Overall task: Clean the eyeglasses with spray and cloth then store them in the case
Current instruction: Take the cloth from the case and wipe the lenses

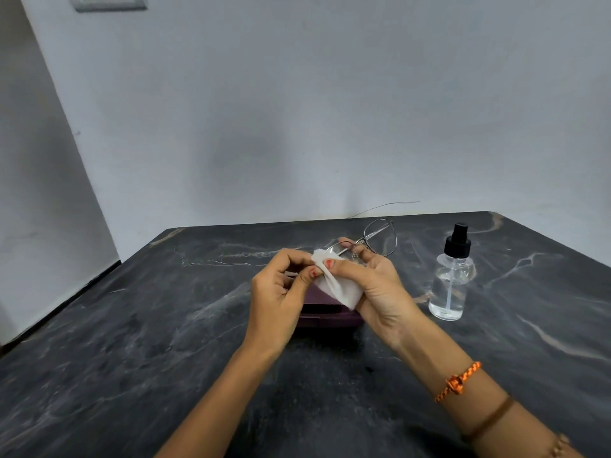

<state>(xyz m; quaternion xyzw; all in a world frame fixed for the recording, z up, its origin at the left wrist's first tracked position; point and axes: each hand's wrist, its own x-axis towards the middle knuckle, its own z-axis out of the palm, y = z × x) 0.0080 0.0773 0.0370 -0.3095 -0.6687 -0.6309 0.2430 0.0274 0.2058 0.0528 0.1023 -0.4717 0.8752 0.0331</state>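
Eyeglasses (380, 238), thin and wire-rimmed, are held up above the middle of the dark marbled table (132, 325), tilted so that one lens juts out to the far right, clear of the hands. The other lens is wrapped in a white cloth (340, 287), which hangs down in a loose fold below the fingers. The right hand (370, 282) is closed on the frame near the bridge, with its thumb pressing the cloth onto the covered lens. The left hand (281, 292) is curled shut too, pinching the left edge of the cloth and whatever part of the frame lies under it; I cannot tell exactly which part.

Just beneath the hands, on the table, sits a dark purple eyeglass case (327, 317), mostly hidden by them; whether its lid is up is hard to say. To the right, well apart from the hands, a clear spray bottle (449, 279) with a black pump top stands upright, partly filled.

By the look of it this is the wiping step, with one lens being rubbed. Next the exposed lens needs the same treatment, which calls for sliding the cloth across while keeping a light hold on the thin frame. Folding the arms and putting the glasses in the case remains to be done.
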